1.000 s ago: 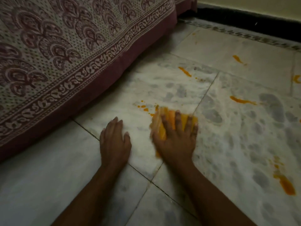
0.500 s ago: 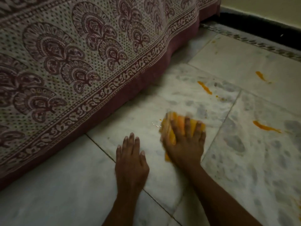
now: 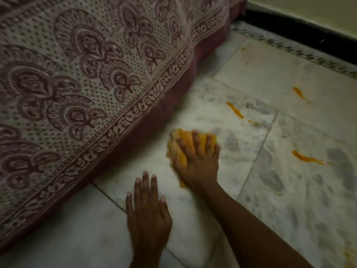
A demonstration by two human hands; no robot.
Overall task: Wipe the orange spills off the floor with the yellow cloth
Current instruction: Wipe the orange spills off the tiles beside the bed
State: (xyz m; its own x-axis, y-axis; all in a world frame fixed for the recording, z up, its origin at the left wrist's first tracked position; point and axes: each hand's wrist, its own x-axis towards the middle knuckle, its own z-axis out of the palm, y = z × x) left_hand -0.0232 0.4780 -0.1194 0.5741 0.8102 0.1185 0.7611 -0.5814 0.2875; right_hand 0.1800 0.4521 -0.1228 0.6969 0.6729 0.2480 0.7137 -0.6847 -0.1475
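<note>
My right hand (image 3: 197, 161) lies spread on the crumpled yellow cloth (image 3: 182, 147) and presses it onto the pale marble floor (image 3: 270, 200) close to the bed's edge. My left hand (image 3: 147, 211) rests flat on the floor nearer to me, fingers straight, holding nothing. Orange spills lie further out: a streak (image 3: 234, 110) beyond the cloth, a second streak (image 3: 306, 158) to the right, and a third spill (image 3: 298, 92) on the far tile.
A bed with a maroon-patterned cream bedspread (image 3: 87, 84) fills the left side and hangs down to the floor. A dark skirting and wall (image 3: 309, 35) close the far side. Faint orange marks sit at the bottom right (image 3: 347, 256).
My right hand has pushed the cloth leftward toward the bed, over the small orange drops that lay there a second ago. The view has shifted left; my left hand stays planted.
</note>
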